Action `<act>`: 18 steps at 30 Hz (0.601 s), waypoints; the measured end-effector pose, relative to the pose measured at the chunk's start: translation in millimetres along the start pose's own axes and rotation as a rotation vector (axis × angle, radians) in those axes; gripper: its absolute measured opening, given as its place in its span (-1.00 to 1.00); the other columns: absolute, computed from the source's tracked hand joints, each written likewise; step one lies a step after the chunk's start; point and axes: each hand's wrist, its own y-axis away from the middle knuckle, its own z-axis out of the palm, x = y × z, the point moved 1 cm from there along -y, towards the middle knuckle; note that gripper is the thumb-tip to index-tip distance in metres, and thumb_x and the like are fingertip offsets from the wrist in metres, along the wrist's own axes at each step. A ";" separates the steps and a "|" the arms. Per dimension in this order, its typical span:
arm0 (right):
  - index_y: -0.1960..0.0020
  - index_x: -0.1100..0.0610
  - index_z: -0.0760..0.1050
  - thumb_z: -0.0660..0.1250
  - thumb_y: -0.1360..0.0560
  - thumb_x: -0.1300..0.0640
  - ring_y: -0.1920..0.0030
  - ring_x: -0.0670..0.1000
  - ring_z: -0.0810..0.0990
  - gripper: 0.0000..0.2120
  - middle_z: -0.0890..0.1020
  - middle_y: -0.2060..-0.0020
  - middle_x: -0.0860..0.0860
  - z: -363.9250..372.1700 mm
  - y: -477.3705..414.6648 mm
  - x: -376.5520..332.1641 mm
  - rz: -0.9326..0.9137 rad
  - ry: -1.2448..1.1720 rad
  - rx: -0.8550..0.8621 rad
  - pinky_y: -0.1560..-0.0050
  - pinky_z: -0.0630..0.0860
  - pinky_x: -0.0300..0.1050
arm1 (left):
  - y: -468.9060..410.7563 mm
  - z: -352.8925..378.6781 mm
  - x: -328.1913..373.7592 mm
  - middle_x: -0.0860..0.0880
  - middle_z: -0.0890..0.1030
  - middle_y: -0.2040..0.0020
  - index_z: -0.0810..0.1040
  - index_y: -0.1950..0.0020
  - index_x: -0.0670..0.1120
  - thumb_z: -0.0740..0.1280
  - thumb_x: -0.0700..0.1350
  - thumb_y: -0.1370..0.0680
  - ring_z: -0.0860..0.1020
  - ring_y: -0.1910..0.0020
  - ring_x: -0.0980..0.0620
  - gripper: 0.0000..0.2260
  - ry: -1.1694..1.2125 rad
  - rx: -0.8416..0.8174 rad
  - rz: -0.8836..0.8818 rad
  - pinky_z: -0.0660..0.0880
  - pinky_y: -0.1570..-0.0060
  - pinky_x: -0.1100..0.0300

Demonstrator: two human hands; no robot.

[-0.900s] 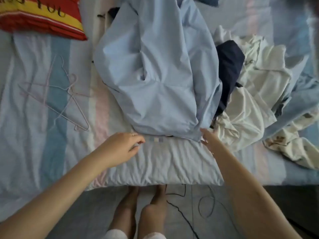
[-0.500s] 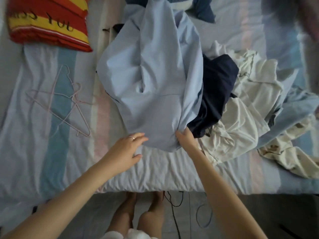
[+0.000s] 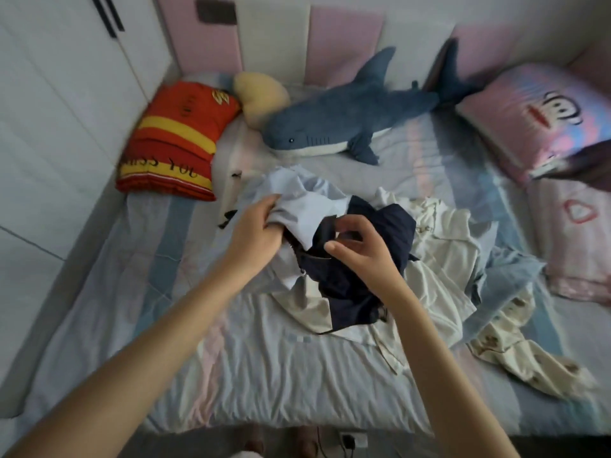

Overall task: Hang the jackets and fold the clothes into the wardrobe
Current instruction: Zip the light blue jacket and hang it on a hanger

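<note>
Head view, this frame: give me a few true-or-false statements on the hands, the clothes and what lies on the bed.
1. The left hand grips the light blue shirt. True.
2. The plush shark lies on the floor. False: it lies on the bed, near the headboard.
3. The right hand is over the navy garment. True.
4. The red and yellow pillow is on the bed's right side. False: it lies at the left, beside the white wall of panels.
5. The cream garments are neatly folded. False: they lie crumpled in a heap.
</note>
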 end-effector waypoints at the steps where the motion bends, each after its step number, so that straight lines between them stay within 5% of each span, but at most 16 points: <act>1: -0.22 0.11 0.38 0.54 -0.29 -0.06 -0.04 -0.12 0.57 -0.39 0.51 -0.10 0.01 -5.8 1.4 -0.7 0.008 0.045 0.022 -0.06 0.52 -0.24 | -4.0 -12.0 19.6 0.01 0.62 0.02 0.54 -0.14 -0.13 0.11 -0.27 -0.48 0.57 0.00 0.12 -0.68 0.076 0.047 0.018 0.47 -0.07 0.25; 4: -0.43 0.04 0.17 0.58 -0.13 -0.22 -0.35 0.00 0.36 0.02 0.32 -0.36 0.06 3.6 -0.9 15.9 0.164 0.228 -0.091 -0.38 0.36 0.00 | -12.1 -39.0 67.8 -0.02 0.63 0.05 0.57 -0.14 -0.17 0.12 -0.31 -0.51 0.59 0.03 0.13 -0.69 0.171 0.190 0.079 0.47 0.01 0.28; 8: -0.51 0.01 0.06 0.51 0.13 -0.45 -0.40 0.11 0.31 0.36 0.22 -0.44 0.08 38.4 2.0 24.9 0.257 0.140 -0.180 -0.34 0.38 0.16 | 0.2 -67.9 121.4 0.12 0.61 0.10 0.54 -0.11 0.02 0.11 -0.25 -0.49 0.58 0.12 0.24 -0.67 0.204 0.206 0.179 0.46 0.07 0.32; 12: -0.53 -0.15 -0.07 0.58 -0.07 -0.21 -0.29 -0.06 0.39 0.22 0.20 -0.38 -0.09 37.2 2.9 6.7 0.209 -0.079 -0.243 -0.21 0.45 -0.16 | 16.1 -103.2 145.9 0.06 0.63 0.04 0.56 -0.04 0.02 0.11 -0.29 -0.57 0.60 0.05 0.25 -0.70 0.190 0.307 0.206 0.49 0.00 0.33; 15: -0.47 -0.28 0.05 0.56 -0.21 -0.24 -0.25 -0.08 0.45 -0.01 0.31 -0.35 -0.14 18.3 1.2 -5.6 0.135 -0.268 -0.219 -0.30 0.39 -0.01 | 26.3 -126.8 149.2 -0.02 0.65 0.02 0.58 0.00 -0.02 0.11 -0.25 -0.60 0.61 0.02 0.12 -0.72 0.185 0.367 0.173 0.52 0.00 0.25; 18: -0.39 -0.36 0.14 0.49 -0.40 -0.07 -0.36 -0.06 0.33 -0.28 0.21 -0.41 -0.13 34.7 0.5 -17.4 0.056 0.145 -0.289 -0.35 0.34 -0.02 | 36.1 -135.7 156.3 0.09 0.58 0.18 0.54 0.09 -0.01 0.09 -0.26 -0.61 0.54 0.17 0.23 -0.72 0.150 0.397 0.140 0.44 0.22 0.47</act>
